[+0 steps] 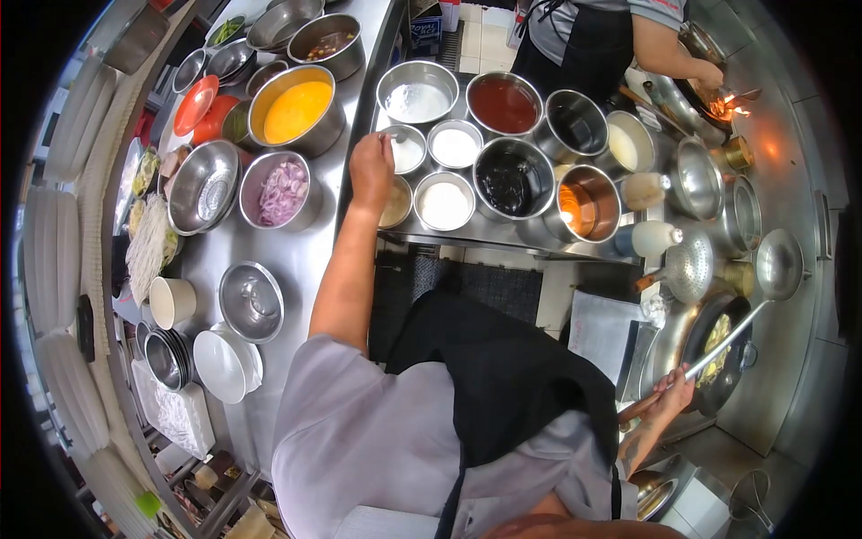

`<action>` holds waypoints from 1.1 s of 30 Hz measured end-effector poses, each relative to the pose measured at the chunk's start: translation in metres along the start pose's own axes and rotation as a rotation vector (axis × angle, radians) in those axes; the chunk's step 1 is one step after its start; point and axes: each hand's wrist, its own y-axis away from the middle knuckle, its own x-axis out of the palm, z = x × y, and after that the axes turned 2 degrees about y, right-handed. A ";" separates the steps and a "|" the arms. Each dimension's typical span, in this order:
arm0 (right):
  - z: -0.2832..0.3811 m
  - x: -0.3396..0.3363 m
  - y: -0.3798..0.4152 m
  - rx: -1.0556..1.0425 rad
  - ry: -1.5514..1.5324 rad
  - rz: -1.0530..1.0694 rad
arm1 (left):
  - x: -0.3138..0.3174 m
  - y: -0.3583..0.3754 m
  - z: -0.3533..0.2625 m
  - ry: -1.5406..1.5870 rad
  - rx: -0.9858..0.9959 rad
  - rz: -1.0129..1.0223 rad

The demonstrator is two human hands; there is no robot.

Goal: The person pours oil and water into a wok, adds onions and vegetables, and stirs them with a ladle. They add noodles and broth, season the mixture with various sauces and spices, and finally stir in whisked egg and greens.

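I see the ladle (pixel 778 263) slanting across the wok (pixel 699 337) of pale food (pixel 711 368), its handle clasped in the right hand (pixel 675 393); the left hand (pixel 370 166) reaches the rim of a small tub of white seasoning (pixel 407 153) on the tabletop (pixel 503 232), though I cannot tell whether its fingers grip anything. I judge this a seasoning step, and the next move probably calls for carrying a measured portion wokward.

We see 1 bowl (pixel 252 298) between onion pot (pixel 314 201) and dishes (pixel 223 364) on our left desk (pixel 307 260), food (pixel 716 341) in the near wok (pixel 718 395), right.
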 end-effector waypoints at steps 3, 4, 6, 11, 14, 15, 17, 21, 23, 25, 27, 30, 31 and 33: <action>0.000 0.004 0.001 0.000 0.002 0.030 | 0.003 0.002 0.003 0.026 -0.027 0.037; -0.001 0.005 0.001 0.004 0.012 0.028 | 0.003 0.003 0.001 0.036 -0.039 0.049; -0.001 0.008 0.002 0.017 0.028 0.033 | 0.000 0.004 -0.003 0.070 -0.063 0.064; 0.011 0.025 0.018 0.065 0.046 0.103 | -0.006 0.005 -0.006 0.142 -0.124 0.087; 0.008 0.031 0.021 0.056 0.053 0.202 | -0.012 0.005 -0.006 0.193 -0.171 0.075; 0.006 0.032 0.020 0.067 0.040 0.232 | -0.013 0.006 -0.005 0.202 -0.200 0.082; 0.002 0.037 0.020 0.087 0.013 0.297 | -0.017 0.007 -0.002 0.219 -0.258 0.094; 0.012 0.052 0.036 0.086 0.045 0.525 | -0.022 0.012 0.006 0.222 -0.323 0.075; 0.023 0.067 0.047 0.127 0.000 0.674 | -0.020 0.018 0.014 0.228 -0.373 0.056; 0.038 0.088 0.062 0.179 -0.026 0.785 | -0.015 0.024 0.031 0.267 -0.435 0.027; 0.053 0.110 0.075 0.207 -0.015 0.881 | -0.012 0.030 0.047 0.351 -0.579 0.013; 0.069 0.142 0.088 0.276 -0.030 1.032 | -0.013 0.032 0.057 0.532 -0.846 -0.017; 0.074 0.151 0.090 0.298 -0.041 1.087 | -0.015 0.030 0.056 0.582 -0.886 -0.049; 0.078 0.170 0.091 0.333 -0.067 1.194 | -0.022 0.028 0.056 0.642 -0.937 -0.087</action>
